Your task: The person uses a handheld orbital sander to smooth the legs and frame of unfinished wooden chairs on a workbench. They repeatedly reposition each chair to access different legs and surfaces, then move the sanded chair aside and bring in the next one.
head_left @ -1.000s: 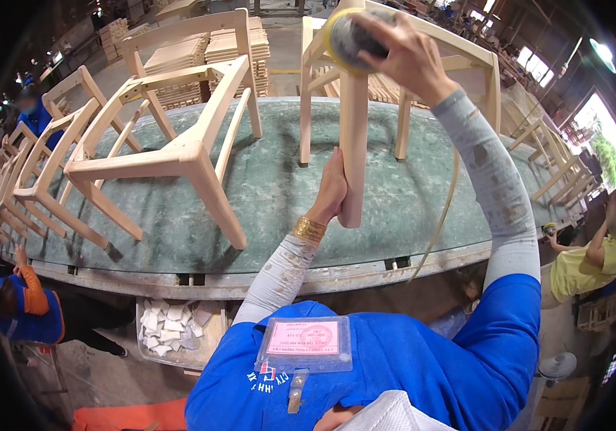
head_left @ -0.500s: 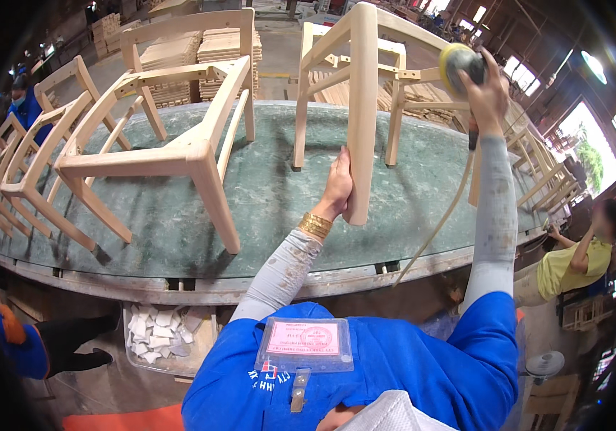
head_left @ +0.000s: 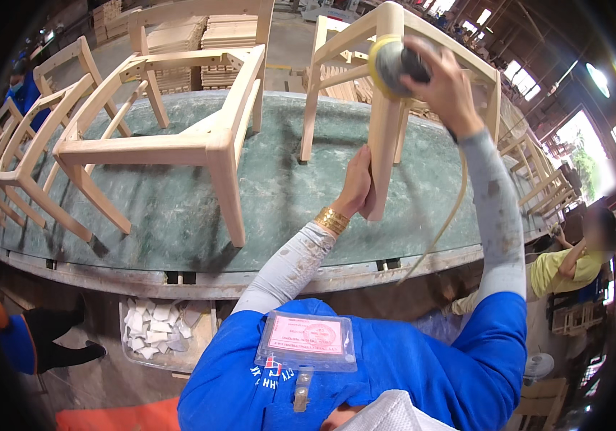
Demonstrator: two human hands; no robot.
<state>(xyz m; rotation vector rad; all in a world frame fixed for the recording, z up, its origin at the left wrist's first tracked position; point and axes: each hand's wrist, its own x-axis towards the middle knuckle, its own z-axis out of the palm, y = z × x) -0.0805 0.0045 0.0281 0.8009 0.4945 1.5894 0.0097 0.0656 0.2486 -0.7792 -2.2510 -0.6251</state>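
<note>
Where visible, right fingers (head_left: pixel 441 63) closed round sander (head_left: pixel 391 67), left fingers (head_left: pixel 359 162) against chair (head_left: pixel 382 140), grip unclear.

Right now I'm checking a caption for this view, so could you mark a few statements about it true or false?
1. The right hand holds the sander. True.
2. The left hand is on the sander too. False: it is against the leg.
3. Chairs stand on the table left of the leg. True.
4. The tabletop is bright red. False: it is green.
5. The white scraps lie on the table. False: they are below its near edge.
</note>
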